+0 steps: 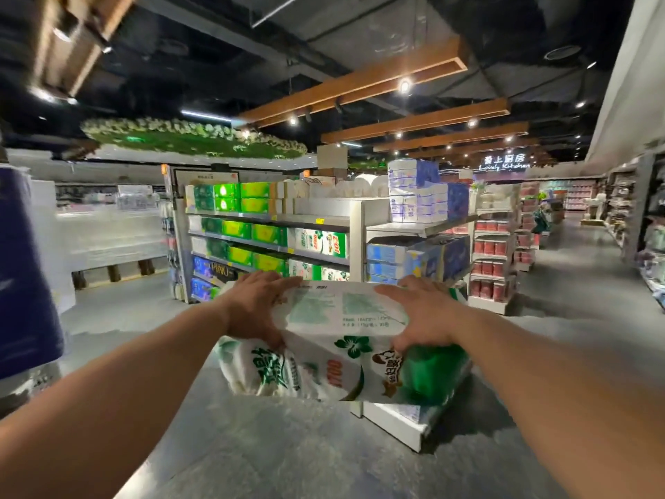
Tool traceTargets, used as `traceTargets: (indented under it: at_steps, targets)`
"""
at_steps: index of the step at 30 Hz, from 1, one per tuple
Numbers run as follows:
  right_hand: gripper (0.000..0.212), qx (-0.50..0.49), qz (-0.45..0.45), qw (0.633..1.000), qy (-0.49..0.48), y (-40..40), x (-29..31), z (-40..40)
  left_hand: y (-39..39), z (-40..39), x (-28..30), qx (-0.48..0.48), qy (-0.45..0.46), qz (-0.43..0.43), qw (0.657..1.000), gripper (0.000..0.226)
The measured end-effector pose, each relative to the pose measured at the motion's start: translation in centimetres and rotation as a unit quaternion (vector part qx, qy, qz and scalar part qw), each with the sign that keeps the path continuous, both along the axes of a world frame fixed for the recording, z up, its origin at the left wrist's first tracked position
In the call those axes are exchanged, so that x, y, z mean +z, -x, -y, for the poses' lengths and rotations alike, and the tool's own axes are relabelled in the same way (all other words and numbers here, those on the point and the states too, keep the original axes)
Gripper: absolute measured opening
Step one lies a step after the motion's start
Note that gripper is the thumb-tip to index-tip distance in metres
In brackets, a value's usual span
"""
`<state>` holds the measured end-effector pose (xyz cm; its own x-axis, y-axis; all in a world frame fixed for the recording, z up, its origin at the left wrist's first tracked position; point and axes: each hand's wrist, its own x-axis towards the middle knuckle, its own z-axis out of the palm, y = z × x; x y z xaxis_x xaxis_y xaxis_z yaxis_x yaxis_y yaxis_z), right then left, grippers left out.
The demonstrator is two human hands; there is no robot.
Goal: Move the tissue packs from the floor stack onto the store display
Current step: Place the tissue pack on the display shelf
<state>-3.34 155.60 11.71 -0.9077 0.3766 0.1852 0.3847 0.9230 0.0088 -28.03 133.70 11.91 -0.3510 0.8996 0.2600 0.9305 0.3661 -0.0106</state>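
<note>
hands, left (252,306) and right (419,313), clasp crinkly plastic-wrapped tissue pack (334,340).

Both bare forearms reach forward, held out at about the same height. The left hand (252,306) clamps flat on the left end of what it carries, fingers spread, thumb tucked below. The right hand (419,315) mirrors it, palm down, fingers curled over the edge.
</note>
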Motion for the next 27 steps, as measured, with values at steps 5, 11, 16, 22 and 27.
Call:
traceTargets:
  at_steps: [5, 11, 16, 22, 27]
  targets:
    - [0.116, 0.029, 0.0, 1.0, -0.009, 10.5, -0.8, -5.7, 8.7, -4.1, -0.8, 0.035, 0.009, 0.001, 0.999, 0.129]
    - [0.119, 0.019, -0.008, 1.0, -0.015, 23.7, -1.0, -12.6, 21.4, -10.6, -0.6, 0.025, 0.004, 0.014, 1.0, 0.126]
    - [0.116, 0.012, -0.018, 1.0, -0.013, 33.6, -0.9, -18.4, 31.4, -16.4, 0.5, 0.017, 0.015, -0.012, 1.0, 0.125]
    - [0.115, 0.016, -0.024, 0.999, -0.032, 46.6, -1.7, -26.2, 44.5, -23.8, -0.1, 0.014, 0.019, -0.013, 1.0, 0.126]
    - [0.115, 0.019, -0.031, 0.999, -0.035, 58.9, -2.1, -33.6, 56.2, -30.7, -0.5, 0.021, 0.023, -0.016, 0.999, 0.128]
